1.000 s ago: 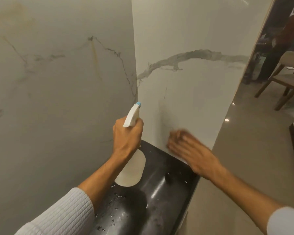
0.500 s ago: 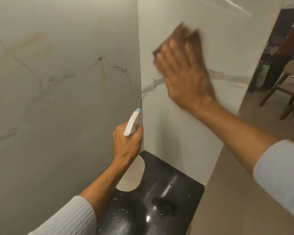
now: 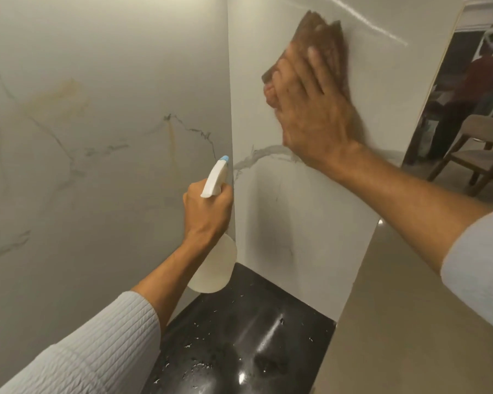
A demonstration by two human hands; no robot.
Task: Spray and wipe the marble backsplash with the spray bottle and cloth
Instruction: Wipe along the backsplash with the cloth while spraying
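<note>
The marble backsplash (image 3: 103, 155) covers two walls that meet in a corner, white with grey veins. My left hand (image 3: 207, 214) grips a white spray bottle (image 3: 214, 265) with a blue-tipped nozzle, held upright near the corner above the counter. My right hand (image 3: 310, 109) presses a brown cloth (image 3: 313, 35) flat against the upper part of the right-hand marble panel (image 3: 296, 209). Most of the cloth is hidden under my palm and fingers.
A black polished countertop (image 3: 239, 345) with water droplets lies below the corner. A beige floor (image 3: 396, 308) runs to the right. At the far right stand a wooden chair (image 3: 478, 149) and a person (image 3: 467, 89) in a red top.
My right hand with the cloth swept up from the bottom of the right panel to its upper part. The left hand kept the bottle near the corner.
</note>
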